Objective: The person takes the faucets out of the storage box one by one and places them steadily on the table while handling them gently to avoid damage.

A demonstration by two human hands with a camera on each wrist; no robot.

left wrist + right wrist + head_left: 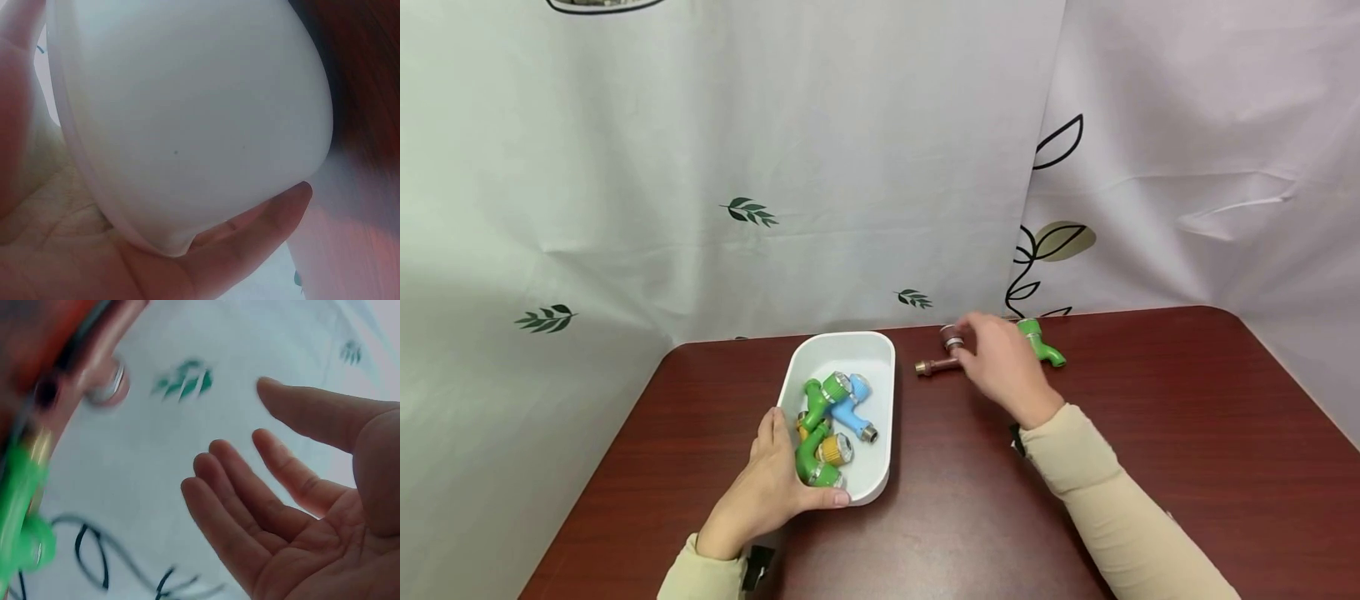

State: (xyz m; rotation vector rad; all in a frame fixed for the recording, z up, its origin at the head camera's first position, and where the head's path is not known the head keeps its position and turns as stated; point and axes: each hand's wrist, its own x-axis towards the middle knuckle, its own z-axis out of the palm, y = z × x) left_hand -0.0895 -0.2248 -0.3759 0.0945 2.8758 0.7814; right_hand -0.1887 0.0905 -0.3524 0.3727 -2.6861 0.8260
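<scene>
We look down on a dark red table (970,517), where a person in beige sleeves (1127,525) works with both hands. Left of the middle is a white tray (842,346), in which we see two green taps (808,458), a blue tap (846,412) and a yellow tap (833,450) heaped together. The left hand (767,483) grips the tray at its near left corner, thumb along the near rim and fingers against the left side; its wrist view shows us the palm close around the rim. The right hand (1003,367) is over the table near the back edge, fingers parted from the thumb and nothing in its grasp. Just beside it we find a brown tap (951,336), partly hidden by the hand, and another green tap (1040,343) to its right. Behind hangs pale cloth (850,167) printed with leaves.
</scene>
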